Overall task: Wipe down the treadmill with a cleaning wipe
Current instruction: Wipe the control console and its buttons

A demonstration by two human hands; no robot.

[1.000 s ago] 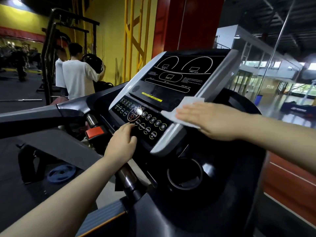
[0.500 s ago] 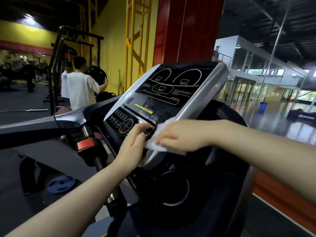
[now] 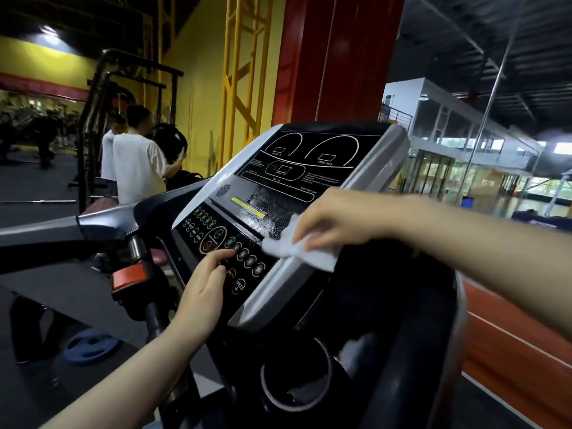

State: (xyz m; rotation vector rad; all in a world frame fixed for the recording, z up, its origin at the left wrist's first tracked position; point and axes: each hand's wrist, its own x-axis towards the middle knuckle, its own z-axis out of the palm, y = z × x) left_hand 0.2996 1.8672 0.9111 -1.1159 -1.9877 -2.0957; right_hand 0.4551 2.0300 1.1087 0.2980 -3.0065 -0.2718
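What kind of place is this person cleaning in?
Almost certainly a gym: a hand wipes a treadmill console, a squat rack stands behind on the left, and a blue weight plate lies on the floor.

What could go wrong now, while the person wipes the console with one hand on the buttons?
1. The left hand rests its fingers on the button panel; a press might start the treadmill.
2. The wipe, held by the right hand, leaves wet streaks near the yellow label; moisture may seep around the buttons.
3. The wipe hangs over the console's grey edge and could slip.
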